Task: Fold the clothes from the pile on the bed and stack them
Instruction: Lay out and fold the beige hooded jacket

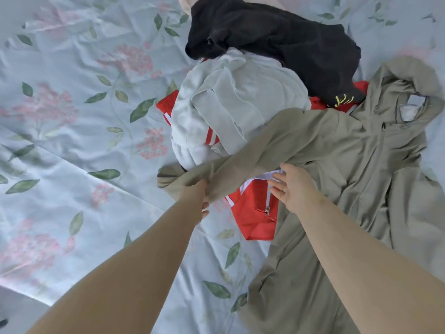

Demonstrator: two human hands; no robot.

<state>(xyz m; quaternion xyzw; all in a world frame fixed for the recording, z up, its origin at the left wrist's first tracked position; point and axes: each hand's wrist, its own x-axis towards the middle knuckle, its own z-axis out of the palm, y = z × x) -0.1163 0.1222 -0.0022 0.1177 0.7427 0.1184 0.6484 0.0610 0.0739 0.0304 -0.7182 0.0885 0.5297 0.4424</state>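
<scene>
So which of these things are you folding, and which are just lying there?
For the job: khaki jacket, being worked on now; grey garment, red garment and black garment, waiting in the pile.
Just lying there: flowered sheet, which only covers the bed.

In front of you lies a pale blue sheet (60,165), wrinkled and printed with pink flowers (134,60) and green leaves (142,109). At your lower left, grey floor (16,312) shows past its edge, with a small dark object (3,322), too cut off to tell.
</scene>
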